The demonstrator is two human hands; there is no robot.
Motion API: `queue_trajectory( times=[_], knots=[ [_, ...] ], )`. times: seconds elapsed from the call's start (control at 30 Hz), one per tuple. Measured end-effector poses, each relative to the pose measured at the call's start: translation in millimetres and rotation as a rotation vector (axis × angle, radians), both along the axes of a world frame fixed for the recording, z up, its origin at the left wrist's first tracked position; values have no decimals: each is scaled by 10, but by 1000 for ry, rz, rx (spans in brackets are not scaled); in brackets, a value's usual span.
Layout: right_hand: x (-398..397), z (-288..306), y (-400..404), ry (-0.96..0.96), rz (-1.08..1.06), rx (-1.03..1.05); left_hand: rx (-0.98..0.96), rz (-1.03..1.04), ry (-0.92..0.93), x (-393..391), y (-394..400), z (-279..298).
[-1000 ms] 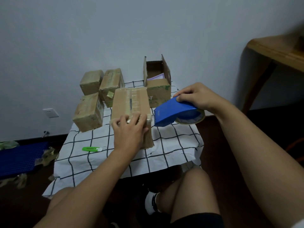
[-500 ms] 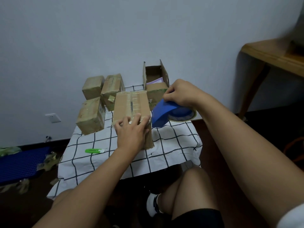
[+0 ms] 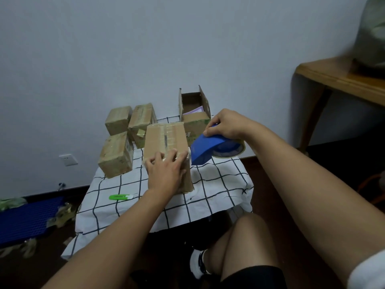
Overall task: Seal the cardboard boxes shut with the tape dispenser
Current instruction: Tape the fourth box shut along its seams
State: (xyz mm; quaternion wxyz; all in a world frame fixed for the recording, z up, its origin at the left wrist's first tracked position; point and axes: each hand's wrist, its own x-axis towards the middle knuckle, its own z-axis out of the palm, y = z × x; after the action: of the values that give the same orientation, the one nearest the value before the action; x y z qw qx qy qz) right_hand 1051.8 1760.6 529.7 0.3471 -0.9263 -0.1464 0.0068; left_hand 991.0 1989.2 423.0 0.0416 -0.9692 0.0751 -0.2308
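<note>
We had drawn the dispenser (image 3: 210, 146), grasped in our right hand (image 3: 226, 124), back off the box (image 3: 166, 142) on the desk (image 3: 220, 184) while our flat left hand (image 3: 166, 170) pressed the tape end down, so this seam looked done and the open box (image 3: 195, 122) behind remained.

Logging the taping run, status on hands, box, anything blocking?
Left hand pressing flat on the near box. Right hand grips the dispenser, held right of it, off the box. Open box behind unsealed. Nothing blocking.
</note>
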Motion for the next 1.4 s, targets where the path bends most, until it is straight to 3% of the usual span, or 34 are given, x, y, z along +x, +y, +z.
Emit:
queue_trajectory(
  times=[0.33,0.43,0.53,0.8,1.03,1.4],
  knots=[
    [-103,256,18,-132,-17,-85,10,-3,0,-37,-62,31],
    [-147,4,235,-150,-30,-309,-6,3,-10,-56,-49,12],
    [-216,-458,256,-36,-75,-474,-22,-11,-11,-56,27,14],
    [-64,-442,-23,-156,-233,-82,15,-56,-59,-20,31,45],
    [-68,-596,-9,-183,-330,259,59,-110,40,53,-5,121],
    [-65,-640,36,-152,-447,552,236,-214,153,186,-8,296]
  ],
)
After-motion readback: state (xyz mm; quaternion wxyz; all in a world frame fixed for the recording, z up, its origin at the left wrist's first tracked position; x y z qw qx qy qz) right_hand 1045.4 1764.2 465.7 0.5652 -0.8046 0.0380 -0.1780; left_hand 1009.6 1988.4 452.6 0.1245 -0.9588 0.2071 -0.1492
